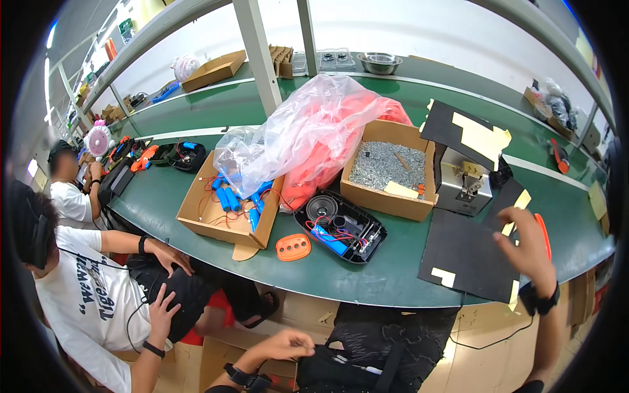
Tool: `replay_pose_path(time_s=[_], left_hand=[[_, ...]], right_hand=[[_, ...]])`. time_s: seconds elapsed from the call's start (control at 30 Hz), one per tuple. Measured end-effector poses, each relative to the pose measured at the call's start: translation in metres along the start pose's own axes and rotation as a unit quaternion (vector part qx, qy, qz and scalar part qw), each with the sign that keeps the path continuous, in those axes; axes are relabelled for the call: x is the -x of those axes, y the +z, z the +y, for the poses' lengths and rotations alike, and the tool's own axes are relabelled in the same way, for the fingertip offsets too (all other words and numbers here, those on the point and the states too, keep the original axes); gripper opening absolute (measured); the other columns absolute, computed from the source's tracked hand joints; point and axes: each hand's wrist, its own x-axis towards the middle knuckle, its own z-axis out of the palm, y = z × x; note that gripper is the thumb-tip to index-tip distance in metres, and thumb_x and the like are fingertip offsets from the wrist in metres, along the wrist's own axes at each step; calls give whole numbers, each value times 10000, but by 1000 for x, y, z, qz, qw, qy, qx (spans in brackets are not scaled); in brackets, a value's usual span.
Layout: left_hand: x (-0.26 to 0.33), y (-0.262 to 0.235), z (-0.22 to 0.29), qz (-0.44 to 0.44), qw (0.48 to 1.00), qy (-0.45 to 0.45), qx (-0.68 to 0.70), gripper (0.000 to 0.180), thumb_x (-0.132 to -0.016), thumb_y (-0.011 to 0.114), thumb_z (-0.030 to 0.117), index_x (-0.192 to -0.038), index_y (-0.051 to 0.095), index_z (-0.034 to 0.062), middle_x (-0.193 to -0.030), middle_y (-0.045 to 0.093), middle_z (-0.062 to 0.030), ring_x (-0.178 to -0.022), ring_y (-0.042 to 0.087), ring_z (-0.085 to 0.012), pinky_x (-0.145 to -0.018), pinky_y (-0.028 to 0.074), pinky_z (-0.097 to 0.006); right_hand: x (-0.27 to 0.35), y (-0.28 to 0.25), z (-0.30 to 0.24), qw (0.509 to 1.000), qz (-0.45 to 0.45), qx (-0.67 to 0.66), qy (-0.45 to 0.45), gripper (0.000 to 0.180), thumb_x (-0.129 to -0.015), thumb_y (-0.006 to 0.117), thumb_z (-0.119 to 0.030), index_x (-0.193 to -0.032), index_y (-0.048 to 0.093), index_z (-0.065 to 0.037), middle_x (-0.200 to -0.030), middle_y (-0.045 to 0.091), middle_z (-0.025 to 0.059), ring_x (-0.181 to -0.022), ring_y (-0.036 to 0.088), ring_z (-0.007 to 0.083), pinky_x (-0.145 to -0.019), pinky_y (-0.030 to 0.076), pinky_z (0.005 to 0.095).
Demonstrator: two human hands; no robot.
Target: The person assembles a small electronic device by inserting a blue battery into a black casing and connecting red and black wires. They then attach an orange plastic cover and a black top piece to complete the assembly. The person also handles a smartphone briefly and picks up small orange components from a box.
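My right hand (524, 250) is raised over the right end of the bench, fingers apart with nothing visible in them. Beside it is a curved orange-red piece (543, 236), partly hidden by the hand. Below the hand lies a black sheet (458, 255) patched with yellow tape. My left hand (290, 344) is low over my lap, off the bench, its fingers curled in; anything inside them is hidden. Between the hands, on the bench, sits an opened black speaker housing (359, 243) with a round speaker, wires and a blue battery pack. An orange button panel (293, 247) lies beside it.
A cardboard box (216, 229) holds blue wired battery packs; another (393, 200) holds many small metal screws. Clear plastic bagging (314, 124) covers red-pink material behind them. A metal device (462, 187) stands under a black cover. A person (92, 288) sits close at left.
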Motion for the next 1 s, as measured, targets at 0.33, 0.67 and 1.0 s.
replay_pose_path(time_s=[0.33, 0.67, 1.0], left_hand=[[-11, 36, 106, 188, 957, 117, -185, 199, -981, 712, 215, -1031, 735, 23, -771, 701, -16, -704, 610, -64, -686, 519, -252], [-45, 39, 174, 270, 918, 268, 108, 566, -1080, 558, 211, -1530, 305, -22, -1232, 642, -179, -980, 685, -185, -866, 586, -339], [-16, 59, 181, 340, 844, 293, 294, 593, -898, 754, 86, -1417, 470, 36, -1261, 619, -75, -1135, 610, -169, -995, 497, -336]], right_hand=[[-68, 112, -174, 981, -139, -74, -116, 1141, -688, 846, -582, -1397, 399, 192, -1230, 574, 294, -1166, 562, 426, -979, 494, 481], [-56, 127, -180, 973, -73, -202, -79, 946, -609, 893, -428, -1302, 539, 109, -1129, 574, 228, -1087, 567, 384, -955, 471, 458], [10, 71, -232, 932, -75, -255, -245, 986, -738, 862, -295, -1467, 369, 151, -1261, 530, 296, -1160, 562, 427, -998, 469, 478]])
